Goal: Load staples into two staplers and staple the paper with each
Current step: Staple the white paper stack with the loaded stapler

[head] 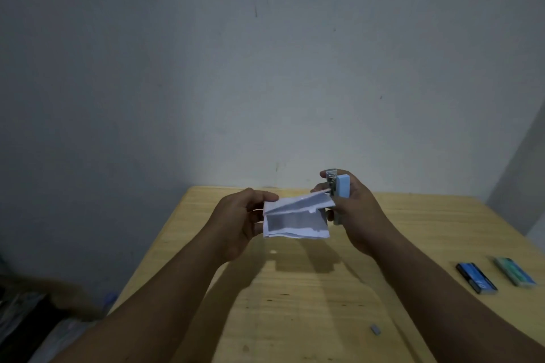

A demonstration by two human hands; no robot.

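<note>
A person stands over a wooden table (295,303) set against a pale, stained wall (265,68), seen from a camera on their head. Both arms reach forward and both hands are raised above the far half of the table.

The left hand (239,221) pinches the left edge of a folded bundle of white paper (295,219) between thumb and curled fingers. The right hand (354,209) is wrapped around a small light-blue stapler (339,194), held upright with its metal mouth toward the paper. The paper's upper right corner sits in or right at that mouth; whether the stapler is being squeezed cannot be told.

Judging by this, the task looks about midway: this stapler appears loaded and is being used on the paper, or is just about to be. No second stapler is visible anywhere, so it cannot be told whether it has had its turn or is yet to come.

Near the right edge of the table lie two small boxes, probably staple boxes: a dark blue box (476,278) and, just beside it toward the edge, a teal box (514,271). A small grey strip of staples (375,329) lies alone toward the near right of the table. None of these are in the way of the hands. Dim, unclear clutter (35,312) sits low beyond the table's left edge
</note>
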